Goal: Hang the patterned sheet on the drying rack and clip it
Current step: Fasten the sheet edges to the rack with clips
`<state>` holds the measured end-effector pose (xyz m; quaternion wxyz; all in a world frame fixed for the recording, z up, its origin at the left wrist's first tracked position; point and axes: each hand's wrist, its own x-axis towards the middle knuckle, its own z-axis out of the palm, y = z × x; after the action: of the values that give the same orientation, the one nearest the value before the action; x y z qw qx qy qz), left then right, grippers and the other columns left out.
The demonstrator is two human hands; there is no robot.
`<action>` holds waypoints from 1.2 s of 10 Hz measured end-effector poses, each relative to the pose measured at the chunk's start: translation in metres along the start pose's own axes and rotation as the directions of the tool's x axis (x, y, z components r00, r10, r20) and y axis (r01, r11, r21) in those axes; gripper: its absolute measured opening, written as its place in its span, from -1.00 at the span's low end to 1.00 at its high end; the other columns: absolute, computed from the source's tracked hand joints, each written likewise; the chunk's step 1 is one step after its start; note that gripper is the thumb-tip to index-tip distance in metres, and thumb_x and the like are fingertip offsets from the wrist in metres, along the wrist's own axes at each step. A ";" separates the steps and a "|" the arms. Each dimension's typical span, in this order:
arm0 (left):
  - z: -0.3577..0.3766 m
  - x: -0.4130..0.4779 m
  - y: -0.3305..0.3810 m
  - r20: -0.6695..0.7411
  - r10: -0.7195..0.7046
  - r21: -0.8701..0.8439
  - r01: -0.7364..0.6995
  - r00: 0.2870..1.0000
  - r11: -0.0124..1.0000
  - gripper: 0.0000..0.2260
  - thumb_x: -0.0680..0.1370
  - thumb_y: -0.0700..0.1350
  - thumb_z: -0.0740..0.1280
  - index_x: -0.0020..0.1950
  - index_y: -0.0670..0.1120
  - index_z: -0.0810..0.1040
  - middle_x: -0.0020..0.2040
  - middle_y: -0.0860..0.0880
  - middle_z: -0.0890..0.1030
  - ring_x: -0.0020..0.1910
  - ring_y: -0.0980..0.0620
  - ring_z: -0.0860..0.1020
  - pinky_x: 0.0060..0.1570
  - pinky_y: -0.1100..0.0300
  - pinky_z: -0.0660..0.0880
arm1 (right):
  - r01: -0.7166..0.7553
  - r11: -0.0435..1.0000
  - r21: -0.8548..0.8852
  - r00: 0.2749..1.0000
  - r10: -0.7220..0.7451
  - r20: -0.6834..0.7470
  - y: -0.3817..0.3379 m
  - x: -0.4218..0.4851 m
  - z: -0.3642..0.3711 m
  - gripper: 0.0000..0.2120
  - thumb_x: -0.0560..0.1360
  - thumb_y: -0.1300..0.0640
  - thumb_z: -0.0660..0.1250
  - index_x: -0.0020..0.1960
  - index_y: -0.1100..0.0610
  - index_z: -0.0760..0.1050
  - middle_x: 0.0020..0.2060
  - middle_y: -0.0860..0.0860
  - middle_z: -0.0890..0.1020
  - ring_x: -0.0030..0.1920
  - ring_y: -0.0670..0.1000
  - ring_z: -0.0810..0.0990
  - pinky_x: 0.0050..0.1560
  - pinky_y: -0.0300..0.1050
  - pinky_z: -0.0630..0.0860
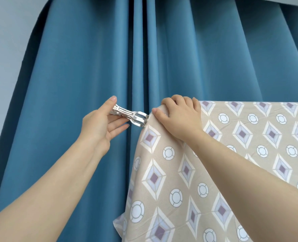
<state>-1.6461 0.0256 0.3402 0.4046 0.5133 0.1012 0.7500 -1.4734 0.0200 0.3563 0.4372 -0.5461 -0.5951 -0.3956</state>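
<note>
A beige patterned sheet (232, 154) with purple diamonds and white circles hangs over a rail that it hides completely. My right hand (181, 117) grips the sheet's top left corner, fingers curled over the fold. My left hand (99, 123) pinches the handles of a shiny metal clip (130, 117) between thumb and fingers. The clip's jaws touch the sheet's left edge, right beside my right thumb.
A blue pleated curtain (110, 58) fills the background behind the sheet. A pale wall (7, 49) shows at the far left. The drying rack itself is hidden under the sheet.
</note>
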 end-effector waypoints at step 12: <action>0.014 -0.011 -0.021 0.061 -0.015 0.191 0.003 0.998 0.982 -0.75 0.50 0.00 0.36 -0.27 -0.13 0.46 -0.28 -0.06 0.62 -0.30 0.07 0.65 -0.24 0.20 0.61 | -0.001 1.000 0.007 1.000 0.002 -0.011 -0.004 -0.001 0.000 -0.57 0.55 -0.23 0.03 0.27 -0.02 0.39 0.27 -0.03 0.39 0.34 0.05 0.23 0.44 0.04 -0.11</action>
<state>-1.6221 0.0278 0.3268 0.3600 0.5724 0.1623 0.7186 -1.4770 0.0191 0.3560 0.4427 -0.5427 -0.5938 -0.3961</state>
